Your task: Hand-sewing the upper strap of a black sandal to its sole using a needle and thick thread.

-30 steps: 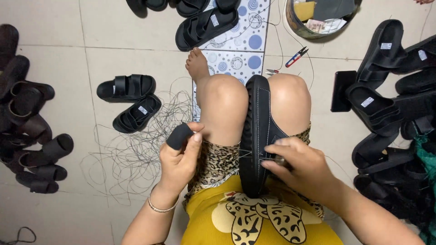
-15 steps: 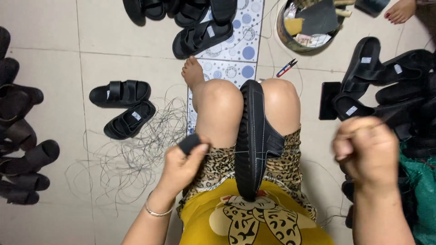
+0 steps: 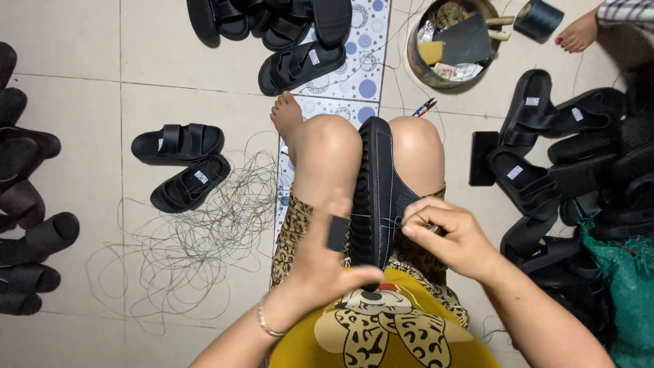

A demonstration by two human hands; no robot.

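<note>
A black sandal [image 3: 377,194] is standing on its edge, wedged between the person's bare knees, its ribbed sole facing left and its upper facing right. The left hand [image 3: 325,262] is resting against the near end of the sole, thumb stretched across beneath the sandal, and it is wearing a small black pad [image 3: 338,234] strapped over the fingers; the hand is lying loosely curled rather than clenching anything. The right hand [image 3: 446,235] is pinching something small and metallic at the sandal's upper (too small to say what), fingertips drawn tightly together, with a pale thread [image 3: 379,220] running from them across the sole's edge.

To the left on the tiled floor [image 3: 82,109] a tangle of thin thread [image 3: 194,242] is lying loose, with a pair of black sandals [image 3: 180,163] just beyond it. More black sandals [image 3: 552,157] are piling up on the right, and a round tin [image 3: 451,41] of odds and ends is sitting ahead, near small red-handled snips [image 3: 425,107]
</note>
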